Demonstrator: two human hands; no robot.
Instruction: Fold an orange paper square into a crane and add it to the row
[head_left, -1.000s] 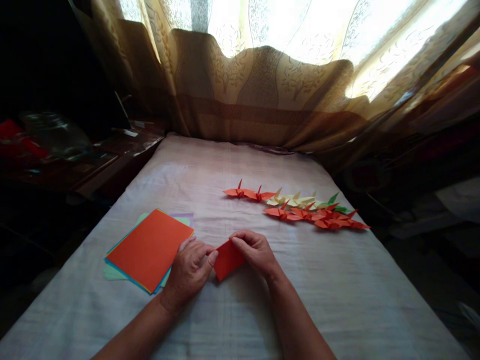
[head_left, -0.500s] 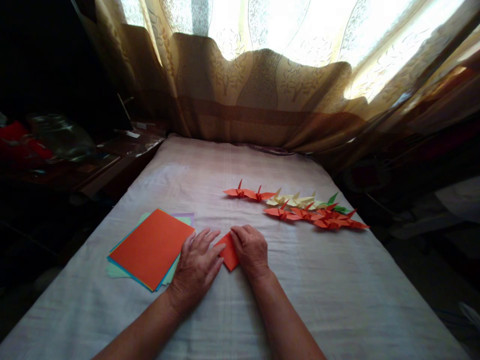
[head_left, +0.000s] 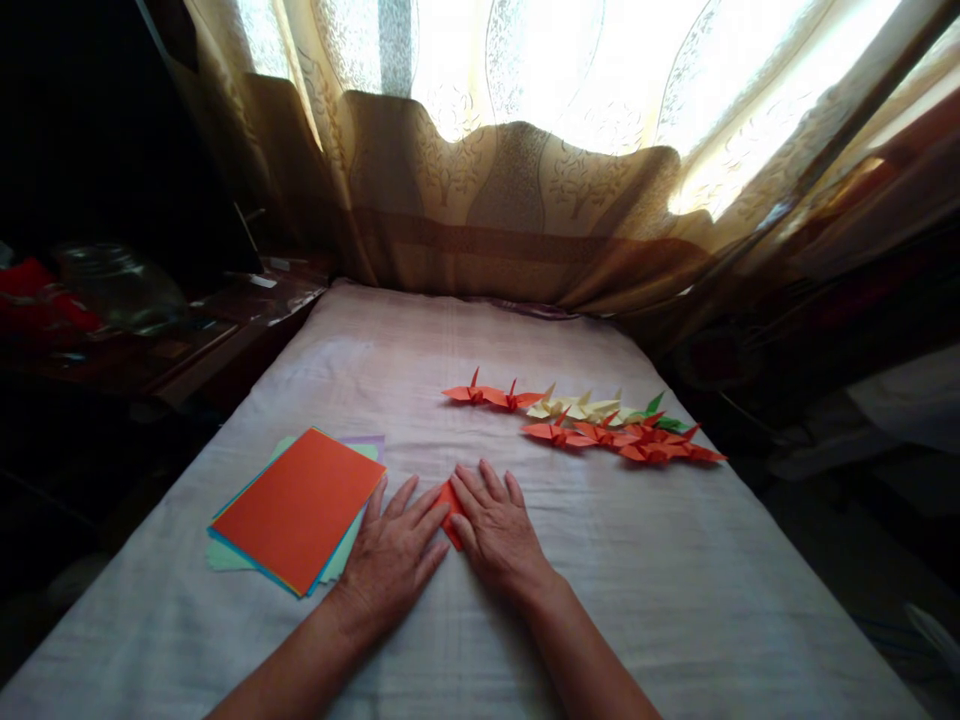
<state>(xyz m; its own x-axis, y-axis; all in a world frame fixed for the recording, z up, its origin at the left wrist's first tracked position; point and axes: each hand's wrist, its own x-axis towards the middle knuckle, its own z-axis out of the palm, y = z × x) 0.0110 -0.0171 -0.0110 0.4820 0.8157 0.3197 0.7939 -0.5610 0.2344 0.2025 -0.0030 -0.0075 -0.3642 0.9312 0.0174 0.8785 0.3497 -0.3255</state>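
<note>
Bright window light pours through patterned curtains (head_left: 517, 190) behind a table under a pale cloth (head_left: 675, 600), and everything lies on that cloth. At the left sits a stack of coloured paper sheets (head_left: 300, 508), an orange sheet on top. Over on the right, a row of folded paper cranes (head_left: 585, 425), orange, cream and one green, touching wing to wing. Front and centre, both hands are flat on the table, fingers spread: the left hand (head_left: 394, 555) and the right hand (head_left: 495, 530) lie side by side, pressing down on a small folded orange paper (head_left: 451, 502), only a sliver peeking out between them.
</note>
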